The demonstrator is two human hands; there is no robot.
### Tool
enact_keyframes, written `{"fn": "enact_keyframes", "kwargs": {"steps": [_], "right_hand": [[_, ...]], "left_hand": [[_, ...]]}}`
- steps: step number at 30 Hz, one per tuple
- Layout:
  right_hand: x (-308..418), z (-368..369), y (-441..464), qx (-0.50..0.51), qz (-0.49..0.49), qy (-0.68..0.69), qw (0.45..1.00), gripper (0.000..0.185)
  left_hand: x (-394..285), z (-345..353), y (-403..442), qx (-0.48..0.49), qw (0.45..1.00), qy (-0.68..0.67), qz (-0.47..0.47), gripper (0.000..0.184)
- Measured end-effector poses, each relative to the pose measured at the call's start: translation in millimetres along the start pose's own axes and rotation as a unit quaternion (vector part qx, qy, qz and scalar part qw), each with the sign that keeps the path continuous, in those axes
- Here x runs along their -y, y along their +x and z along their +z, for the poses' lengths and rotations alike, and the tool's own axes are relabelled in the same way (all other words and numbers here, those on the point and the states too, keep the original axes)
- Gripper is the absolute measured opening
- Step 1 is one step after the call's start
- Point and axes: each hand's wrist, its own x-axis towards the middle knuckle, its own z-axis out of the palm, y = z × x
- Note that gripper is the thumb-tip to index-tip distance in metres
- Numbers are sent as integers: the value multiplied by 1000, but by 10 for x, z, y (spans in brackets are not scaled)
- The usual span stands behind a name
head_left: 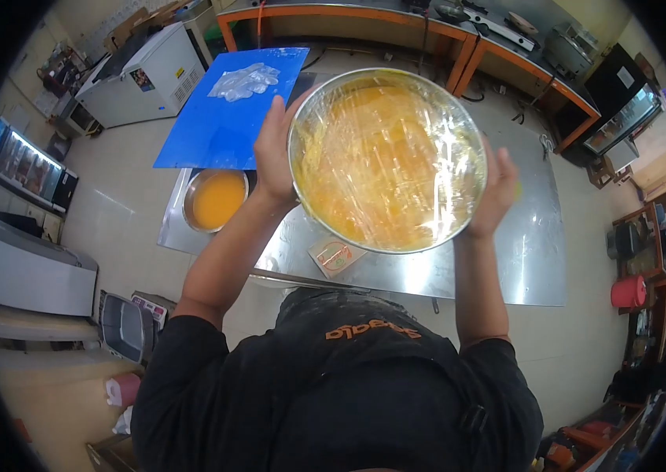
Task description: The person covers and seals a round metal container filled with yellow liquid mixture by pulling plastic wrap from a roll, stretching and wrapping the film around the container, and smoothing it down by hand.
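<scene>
A wide round metal bowl (405,250) is raised above the steel table, tilted so its top faces me. Clear cling film (380,157) is stretched across it, and a yellow-orange mass shows through with bright glare at the right. My left hand (274,157) grips the bowl's left side, thumb upright and fingers mostly hidden behind it. Against the right side presses my right hand (496,193), its fingers partly behind the rim and a little blurred. Below the bowl lies a small brown printed packet (334,257) on the table.
The steel table (526,263) carries a smaller metal bowl of orange liquid (219,200) at the left. A blue board (207,130) behind it holds crumpled clear plastic (246,81). Farther back are an orange-framed counter (349,22) and a white chest freezer (152,79).
</scene>
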Motion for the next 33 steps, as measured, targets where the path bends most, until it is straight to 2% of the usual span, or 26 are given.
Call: {"fn": "enact_keyframes", "kwargs": {"steps": [5, 9, 13, 20, 24, 28, 32, 33], "right_hand": [[-592, -102, 77, -29, -7, 35, 999, 64], [-1013, -133, 206, 12, -42, 26, 999, 64], [-1476, -374, 420, 37, -16, 69, 997, 61], [-2204, -749, 853, 12, 7, 51, 999, 65], [-2471, -938, 1015, 26, 28, 30, 999, 67], [-2633, -1104, 1153, -6, 51, -33, 998, 65], [-2697, -1205, 1215, -36, 90, 2, 995, 63], [-2686, -1218, 1224, -49, 95, -35, 994, 60]], "left_hand": [[103, -543, 240, 18, 999, 23, -12, 67], [149, -982, 517, 39, 998, 37, -26, 66], [306, -1409, 744, 44, 997, 57, -16, 65], [648, -2062, 1158, 35, 997, 73, -3, 63], [817, -2354, 1371, 22, 997, 66, -28, 64], [1036, -2587, 1549, 15, 998, 35, -45, 63], [1266, -2772, 1660, -13, 996, 66, -59, 65], [1324, -2811, 1672, -21, 996, 49, -72, 65]]}}
